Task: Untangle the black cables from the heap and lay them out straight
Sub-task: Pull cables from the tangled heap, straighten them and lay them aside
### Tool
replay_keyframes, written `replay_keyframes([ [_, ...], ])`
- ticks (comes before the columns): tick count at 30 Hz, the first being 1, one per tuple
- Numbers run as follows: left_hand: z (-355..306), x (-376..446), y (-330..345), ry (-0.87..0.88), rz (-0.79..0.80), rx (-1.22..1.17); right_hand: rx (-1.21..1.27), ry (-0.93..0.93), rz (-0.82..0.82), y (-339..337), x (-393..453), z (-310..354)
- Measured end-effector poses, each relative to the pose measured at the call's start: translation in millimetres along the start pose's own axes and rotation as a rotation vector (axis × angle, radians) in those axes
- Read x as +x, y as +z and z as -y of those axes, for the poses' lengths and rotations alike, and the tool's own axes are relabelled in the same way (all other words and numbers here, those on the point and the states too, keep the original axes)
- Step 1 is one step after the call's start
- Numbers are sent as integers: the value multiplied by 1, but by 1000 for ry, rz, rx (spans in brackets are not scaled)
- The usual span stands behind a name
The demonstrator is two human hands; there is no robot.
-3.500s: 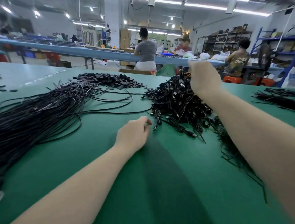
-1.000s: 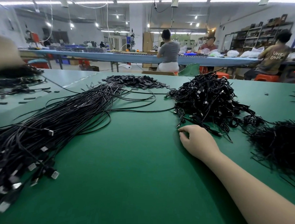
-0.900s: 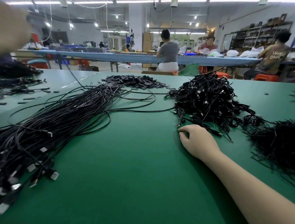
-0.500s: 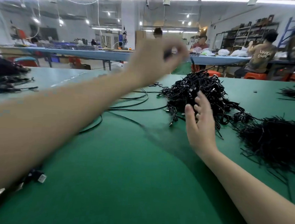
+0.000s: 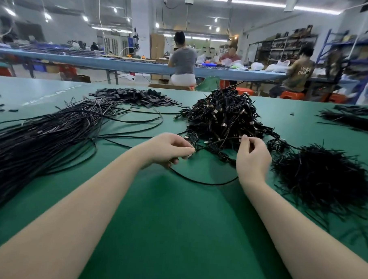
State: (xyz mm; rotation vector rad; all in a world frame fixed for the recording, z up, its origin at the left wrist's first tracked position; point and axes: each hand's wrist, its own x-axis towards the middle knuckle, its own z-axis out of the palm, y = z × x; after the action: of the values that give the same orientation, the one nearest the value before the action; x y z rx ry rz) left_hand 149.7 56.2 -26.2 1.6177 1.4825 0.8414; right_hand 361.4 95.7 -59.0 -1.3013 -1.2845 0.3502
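Pinching one cable (image 5: 202,182) between them, left hand (image 5: 168,149) and right hand (image 5: 252,157) have fingers clamped on it. Beyond the fingertips the heap (image 5: 224,118) remains large; many straightened cables (image 5: 42,137) lie left, so much is left.

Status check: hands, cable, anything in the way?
Left hand and right hand each pinch one black cable. Slack loops on table; far end still in tangled heap.

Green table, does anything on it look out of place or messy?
A few straightened cables bow out in loose loops from the laid-out bundle toward the tangled heap. Small black pieces lie scattered at the far left.
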Motion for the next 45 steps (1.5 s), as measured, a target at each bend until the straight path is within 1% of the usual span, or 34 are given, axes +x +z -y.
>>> replay_keyframes([
  [2, 4, -1, -11, -34, -98, -221, -13, 51, 41, -1, -1, -1],
  [4, 4, 1, -17, -82, -182, -622, 11, 9, 122, 3, -6, 5],
  [6, -2, 4, -21, -99, -203, -1058, 74, -29, 219, 6, -15, 15],
  [7, -6, 5, -23, -88, -229, -1217, 106, -44, 281, 8, -20, 19],
  [8, -9, 5, -24, -68, -258, -1309, 137, -56, 351, 10, -25, 24],
  [9, -11, 5, -26, -39, -278, -1331, 169, -62, 430, 11, -31, 30],
  [11, -19, 1, -29, -12, -271, -1213, 259, -45, 600, 13, -40, 38],
  [13, -28, -4, -31, -32, -243, -1055, 332, -26, 752, 15, -47, 43],
  [16, -44, -11, -37, -12, -190, -1017, 279, -67, 928, 12, -50, 45],
  [18, -54, -23, -46, 15, -60, -1082, 279, -37, 976, 11, -49, 44],
  [20, -61, -34, -58, 69, 225, -1133, 332, 62, 953, 10, -45, 43],
  [21, -63, -39, -62, 100, 364, -1041, 366, 129, 917, 11, -44, 44],
  [22, -64, -43, -63, 112, 469, -871, 403, 206, 872, 10, -41, 45],
  [23, -63, -45, -59, 76, 507, -637, 441, 286, 820, 10, -38, 46],
  [25, -61, -43, -44, -103, 496, -160, 534, 394, 721, 6, -28, 51],
  [26, -59, -39, -34, -185, 469, -8, 572, 391, 688, 4, -23, 54],
  [27, -57, -35, -25, -219, 415, 59, 585, 344, 671, 3, -21, 59],
  [28, -55, -30, -16, -214, 321, 48, 583, 275, 673, 2, -21, 64],
  [29, -54, -24, -11, -182, 193, -24, 587, 204, 699, 2, -23, 69],
  [30, -54, -20, -9, -129, 47, -145, 603, 143, 755, 3, -28, 73],
  [32, -59, -15, -15, 12, -215, -458, 619, 80, 941, 6, -39, 76],
  [33, -63, -15, -23, 76, -270, -631, 600, 84, 1044, 8, -44, 76],
  [34, -67, -18, -32, 147, -254, -809, 566, 106, 1131, 9, -48, 74],
  [35, -72, -24, -40, 227, -179, -989, 521, 134, 1182, 9, -50, 70],
  [36, -77, -32, -49, 302, -79, -1116, 466, 156, 1185, 9, -51, 67],
  [37, -80, -39, -58, 354, 7, -1144, 404, 169, 1138, 9, -49, 65],
  [38, -83, -46, -64, 377, 62, -1064, 337, 168, 1042, 7, -46, 64],
  [39, -84, -51, -67, 372, 111, -892, 282, 152, 916, 5, -40, 64],
  [40, -85, -54, -67, 332, 171, -651, 247, 122, 786, 1, -34, 65],
  [41, -84, -55, -62, 236, 245, -385, 237, 78, 678, -2, -28, 67],
  [42, -82, -54, -54, 99, 304, -145, 237, 15, 607, -4, -23, 70],
  [43, -79, -51, -45, -31, 323, 7, 230, -54, 569, -5, -22, 75],
  [44, -77, -46, -36, -109, 295, 52, 224, -110, 552, -4, -23, 81],
  [45, -75, -40, -29, -114, 223, 9, 244, -138, 553, -1, -26, 87],
])
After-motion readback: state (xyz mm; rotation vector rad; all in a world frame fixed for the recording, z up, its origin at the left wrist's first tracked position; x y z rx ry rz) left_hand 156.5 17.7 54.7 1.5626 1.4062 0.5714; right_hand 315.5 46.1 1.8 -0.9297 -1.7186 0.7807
